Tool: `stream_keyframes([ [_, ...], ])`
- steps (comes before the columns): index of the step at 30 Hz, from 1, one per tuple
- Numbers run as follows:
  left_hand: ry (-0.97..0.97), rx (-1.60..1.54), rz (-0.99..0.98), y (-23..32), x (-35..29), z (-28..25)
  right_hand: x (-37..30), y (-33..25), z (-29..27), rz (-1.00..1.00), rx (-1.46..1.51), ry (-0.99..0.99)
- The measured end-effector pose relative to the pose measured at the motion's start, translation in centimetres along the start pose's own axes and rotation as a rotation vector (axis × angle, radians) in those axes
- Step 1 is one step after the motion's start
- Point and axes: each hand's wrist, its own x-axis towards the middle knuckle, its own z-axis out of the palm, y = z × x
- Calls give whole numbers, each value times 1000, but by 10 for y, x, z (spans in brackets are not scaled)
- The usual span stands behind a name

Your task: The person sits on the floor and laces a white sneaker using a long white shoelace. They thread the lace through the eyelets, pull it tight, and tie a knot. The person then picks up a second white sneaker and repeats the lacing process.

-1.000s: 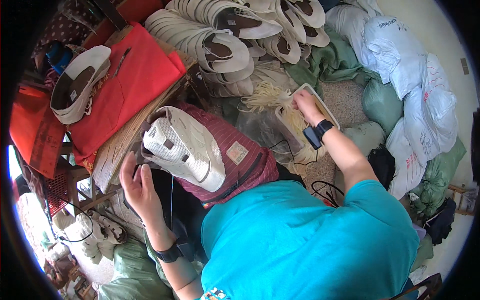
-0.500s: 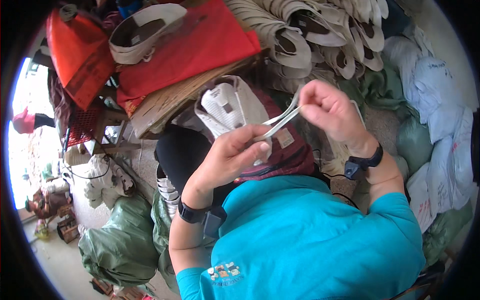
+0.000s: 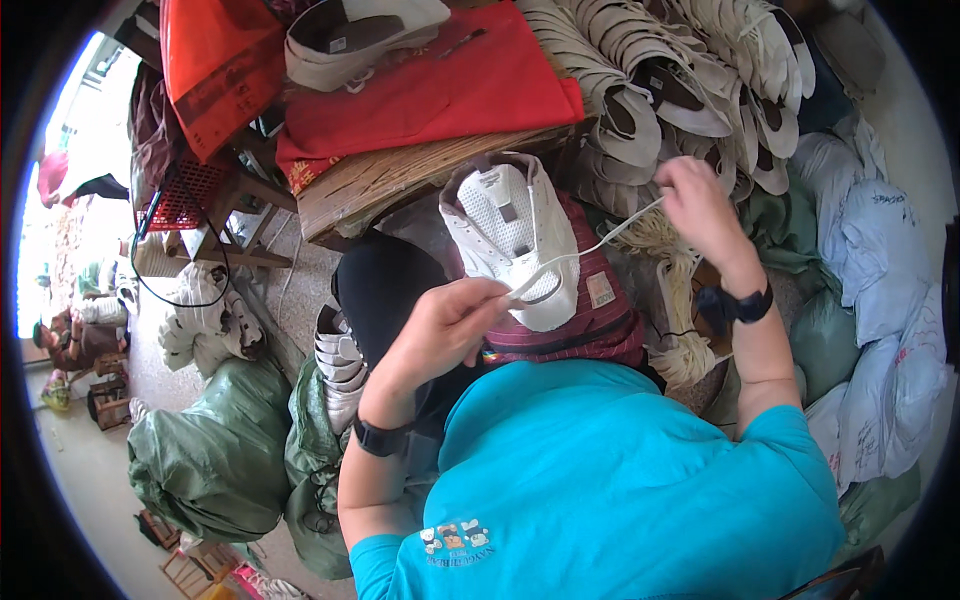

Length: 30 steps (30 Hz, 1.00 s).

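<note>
A white shoe upper with a mesh tongue and eyelet holes lies on a maroon striped cloth over my lap. My left hand is closed beside the upper's lower end, its thumb and finger pinching a white shoelace. From there the lace crosses the upper and runs up to the right. My right hand, raised clear of the upper, is closed on the lace's other stretch. The lace's tip is hidden in the fingers.
Ahead stands a wooden table with a red cloth and another shoe upper. Stacked uppers fill the far right. A bundle of cream laces hangs right of my lap. Green sacks and pale sacks flank me.
My hands have moved apart, the right one outward to the right, and the lace between them is now drawn into one long strand. The upper now shows more fully.
</note>
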Motion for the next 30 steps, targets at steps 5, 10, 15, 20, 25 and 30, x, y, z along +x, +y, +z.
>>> stream_keyframes([
  [5, -1, 132, 92, 11, 29, 20, -1, -122, -3, -165, 1160, -379],
  [10, 163, 208, 272, -1, 41, 12, 18, -124, 2, -110, 1040, -425],
  [15, 751, 536, 417, -16, 77, -9, 50, -110, 31, -23, 1114, -231],
  [20, 643, 427, 312, -16, 92, -17, 81, -117, 64, -174, 787, 186],
  [25, 511, -155, 225, -35, 89, -44, 90, -115, 73, -256, 592, 311],
  [30, 518, -248, 274, -49, 102, -48, 96, -100, 92, 53, 1029, 133],
])
